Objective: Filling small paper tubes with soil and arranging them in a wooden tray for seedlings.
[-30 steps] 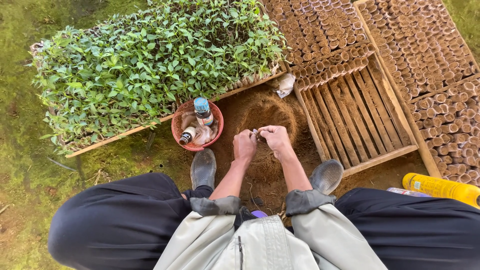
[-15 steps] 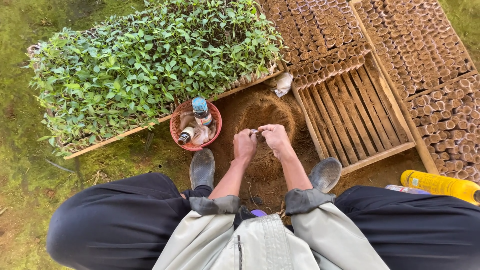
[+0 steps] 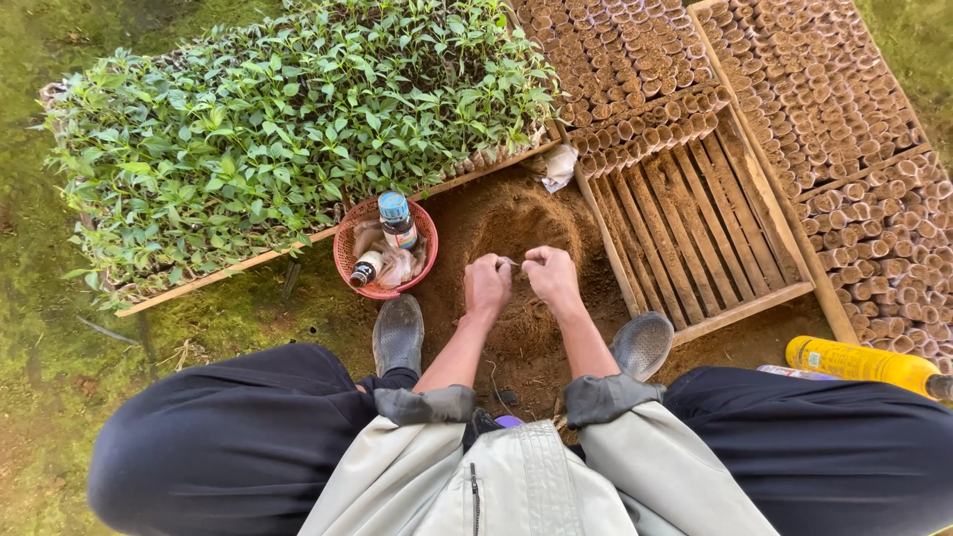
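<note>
We could not make out much of the small pale thing (image 3: 508, 263) pinched between the two hands: only a sliver showed at the fingertips, too small to say what it was. The fingers themselves curled away from us, so their undersides and whatever else they covered stayed hidden. The yellow bottle (image 3: 862, 362) lay cut off at the right edge of the head view, and a scrap of something coloured beside it was half buried behind the dark trouser leg. The contents of the red basket (image 3: 359, 241) were a jumble; we could tell a blue-capped bottle (image 3: 397, 219) standing in it, a smaller dark bottle (image 3: 364, 268) lying at a slant, and crumpled pale wrapping, no more.

The left hand (image 3: 486, 285) was closed in a loose fist, thumb and forefinger nipped on the pale thing. The right hand (image 3: 552, 277) was closed likewise, its fingertips meeting the left's on the same piece, so the two hands touched at that point. Both forearms reached forward from rolled grey sleeves, converging over the mound of brown soil (image 3: 516, 233), with the hands held above its near slope. The grey shoes (image 3: 398, 333) were planted either side of the mound. The seedling tray (image 3: 288, 129) stood to the left, and the slatted wooden tray (image 3: 695, 238) with its rows of small soil pots to the right.
</note>
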